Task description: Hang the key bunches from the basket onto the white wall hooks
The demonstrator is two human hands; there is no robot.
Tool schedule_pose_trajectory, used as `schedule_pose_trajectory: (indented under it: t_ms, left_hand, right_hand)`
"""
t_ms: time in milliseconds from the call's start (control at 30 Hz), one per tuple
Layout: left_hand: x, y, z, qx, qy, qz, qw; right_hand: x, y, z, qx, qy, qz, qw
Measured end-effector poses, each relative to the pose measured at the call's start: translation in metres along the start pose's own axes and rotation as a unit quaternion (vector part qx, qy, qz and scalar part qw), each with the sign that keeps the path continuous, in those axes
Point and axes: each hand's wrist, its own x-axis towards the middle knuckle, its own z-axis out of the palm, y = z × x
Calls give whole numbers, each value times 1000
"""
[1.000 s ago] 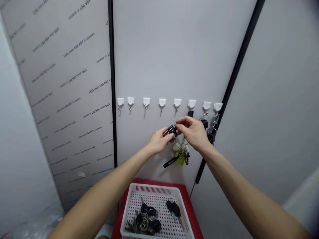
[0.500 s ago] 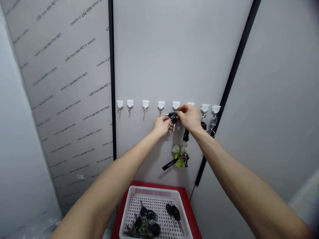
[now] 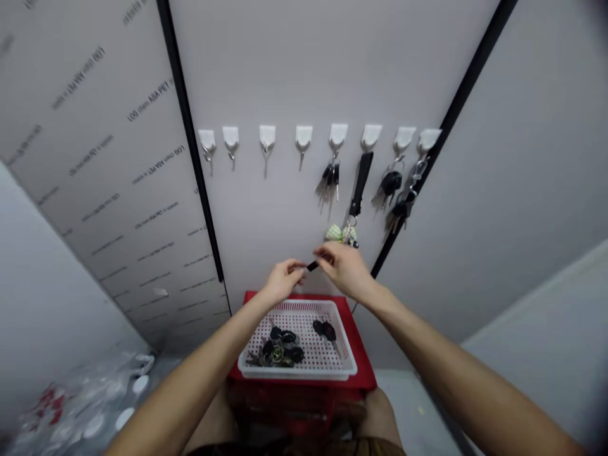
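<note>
Two bare hands meet before a pale wall panel (image 3: 304, 69). Between the left hand (image 3: 284, 280) and right hand (image 3: 346, 271) shows a short black tag (image 3: 312, 266); the exact grip is unclear. Above runs a row of eight white hooks (image 3: 304, 135). The four on the right carry keys, one bunch hanging from a long black strap (image 3: 361, 180). Below, on a red stool (image 3: 365, 361), a white perforated plastic basket (image 3: 299, 373) contains more black-headed keys (image 3: 293, 353), in two groups.
</note>
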Motion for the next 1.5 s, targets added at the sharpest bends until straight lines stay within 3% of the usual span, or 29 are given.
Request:
schedule_pose_trajectory:
  t_ms: [100, 200, 333, 467, 600, 900, 1100, 1200, 1333, 1500]
  left_hand:
    - [-23, -52, 5, 55, -22, -13, 998]
    - [-38, -86, 12, 113, -38, -17, 993]
    - [-44, -101, 20, 161, -54, -20, 985]
    - [-44, -106, 22, 178, -55, -25, 982]
    - [-43, -108, 21, 181, -64, -24, 981]
    - [-45, -103, 20, 191, -76, -27, 978]
    - [-48, -90, 24, 153, -22, 27, 988]
    - [-45, -75, 27, 97, -37, 76, 992]
    - [-33, -48, 24, 34, -48, 87, 995]
    - [-12, 13, -1, -5, -7, 117, 993]
  right_hand:
    - [-44, 11, 40, -29, -217, 38, 975]
    - [-72, 19, 62, -95, -311, 52, 944]
    - [-84, 24, 73, -165, -329, 34, 929]
    - [-85, 29, 84, -174, -308, 37, 935]
    - [-83, 29, 94, -180, -333, 58, 924]
    - [-79, 25, 83, -165, -344, 51, 923]
    - [-70, 15, 61, 0, -309, 49, 950]
    - [-57, 5, 48, 85, -269, 34, 959]
    - [-30, -5, 27, 154, -186, 11, 970]
    - [15, -17, -14, 224, -85, 27, 971]
